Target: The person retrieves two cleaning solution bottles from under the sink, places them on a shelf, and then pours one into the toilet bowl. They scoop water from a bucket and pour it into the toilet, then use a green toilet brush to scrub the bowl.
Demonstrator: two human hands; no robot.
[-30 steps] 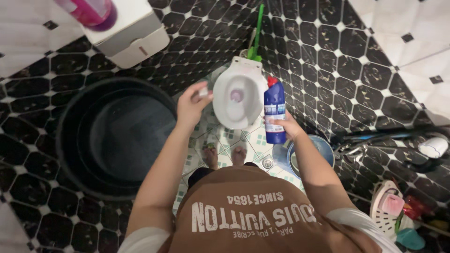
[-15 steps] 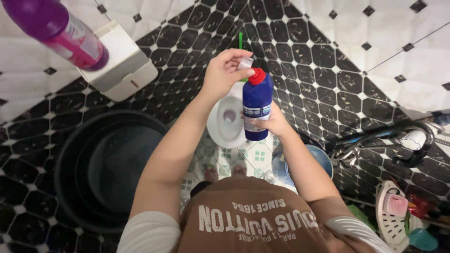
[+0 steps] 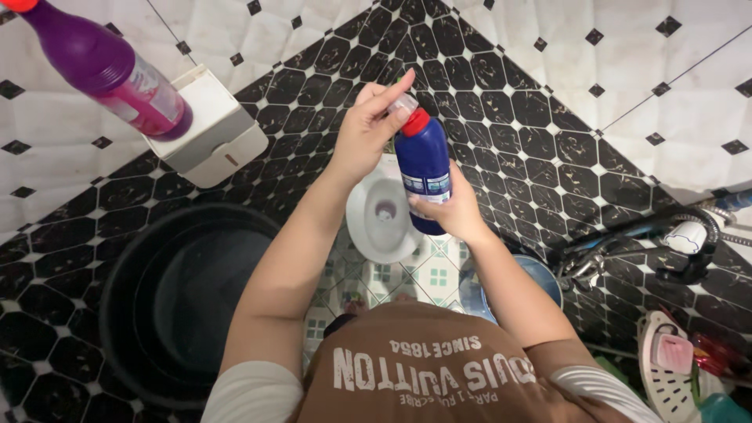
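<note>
Wrapped around the lower body of a dark blue bottle [image 3: 424, 168], the right hand [image 3: 450, 207] holds it upright above the white toilet bowl [image 3: 377, 211]. At the red neck [image 3: 414, 122], the left hand [image 3: 364, 133] pinches a small pale cap [image 3: 403, 103] between its fingertips. A big black tub [image 3: 188, 298] stands to the left, and a purple bottle [image 3: 110, 70] sits on a white box [image 3: 211, 129].

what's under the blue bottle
Below the blue bottle, held in the right hand, sits the white toilet bowl on patterned floor tiles. The bottle and hand cover the bowl's right rim.
</note>
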